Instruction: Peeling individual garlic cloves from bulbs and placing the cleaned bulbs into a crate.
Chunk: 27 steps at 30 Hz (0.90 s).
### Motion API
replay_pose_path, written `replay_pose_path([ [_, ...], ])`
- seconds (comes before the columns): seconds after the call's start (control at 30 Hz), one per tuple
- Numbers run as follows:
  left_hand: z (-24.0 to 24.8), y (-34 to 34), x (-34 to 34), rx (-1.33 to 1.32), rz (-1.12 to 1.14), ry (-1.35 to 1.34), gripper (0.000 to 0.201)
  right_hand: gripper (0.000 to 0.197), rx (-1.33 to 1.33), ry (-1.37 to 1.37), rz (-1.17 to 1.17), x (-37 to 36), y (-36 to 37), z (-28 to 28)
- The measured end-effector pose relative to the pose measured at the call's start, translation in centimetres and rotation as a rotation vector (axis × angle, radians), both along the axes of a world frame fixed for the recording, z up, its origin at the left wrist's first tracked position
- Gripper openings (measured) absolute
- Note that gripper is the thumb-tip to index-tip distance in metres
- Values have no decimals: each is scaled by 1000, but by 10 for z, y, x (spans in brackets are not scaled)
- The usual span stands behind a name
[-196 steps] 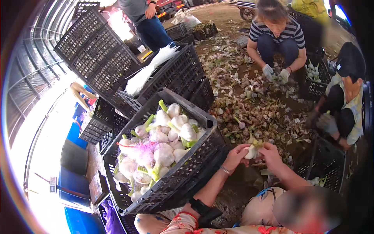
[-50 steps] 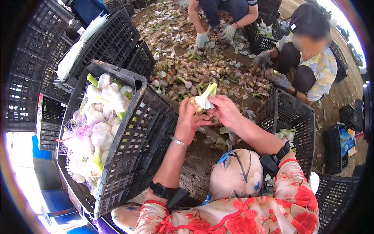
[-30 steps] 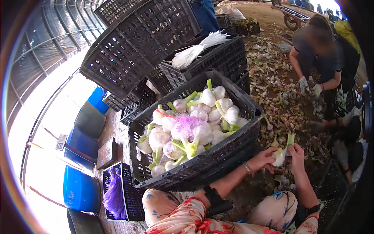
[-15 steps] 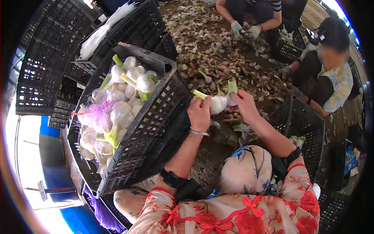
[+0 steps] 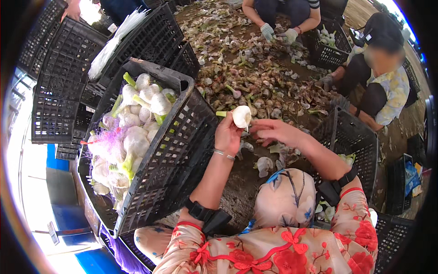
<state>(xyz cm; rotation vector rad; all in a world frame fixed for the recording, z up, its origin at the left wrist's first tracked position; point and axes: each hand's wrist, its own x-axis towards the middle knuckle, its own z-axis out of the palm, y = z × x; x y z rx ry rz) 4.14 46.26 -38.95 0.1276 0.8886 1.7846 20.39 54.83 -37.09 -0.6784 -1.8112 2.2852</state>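
My left hand (image 5: 228, 139) is closed around a white garlic bulb (image 5: 242, 117), whose short green stalk points left past my fingers. The root side of the bulb faces my right hand (image 5: 280, 133). That hand's fingers are stretched toward the bulb and loosely apart, with nothing plainly held; whether the fingertips touch the root, I cannot tell. Below it is a pale piece of garlic skin (image 5: 264, 166), on the ground or still dropping. Left of my arm stands a tilted black crate (image 5: 171, 153) full of cleaned garlic bulbs (image 5: 136, 140) and a purple net (image 5: 109, 139).
Garlic and loose skins (image 5: 255, 75) cover the ground ahead. Another black crate (image 5: 349, 137) stands by my right arm. Two people work across the pile, one gloved (image 5: 288, 35), one in a dark cap (image 5: 385, 34). Stacked black crates (image 5: 64, 86) rise at the far left.
My right hand has let go of the green-stalked piece it held and now reaches toward the bulb's root. The bulb has turned in my left hand. A pale skin shows below.
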Motion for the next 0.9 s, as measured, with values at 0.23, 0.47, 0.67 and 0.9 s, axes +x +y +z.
replay_pose_path([
  [0.23,-11,-6,16,-131,134,330,24,27,-235,-21,-95,-18,-19,11],
  [0.47,-11,-23,21,-136,95,175,22,14,-437,208,-161,2,-31,15],
  [0.67,-11,-21,16,-119,68,954,18,33,1089,-391,343,26,7,-6],
  [0.9,18,-30,31,-217,-41,888,12,68,-93,82,16,0,-18,7],
])
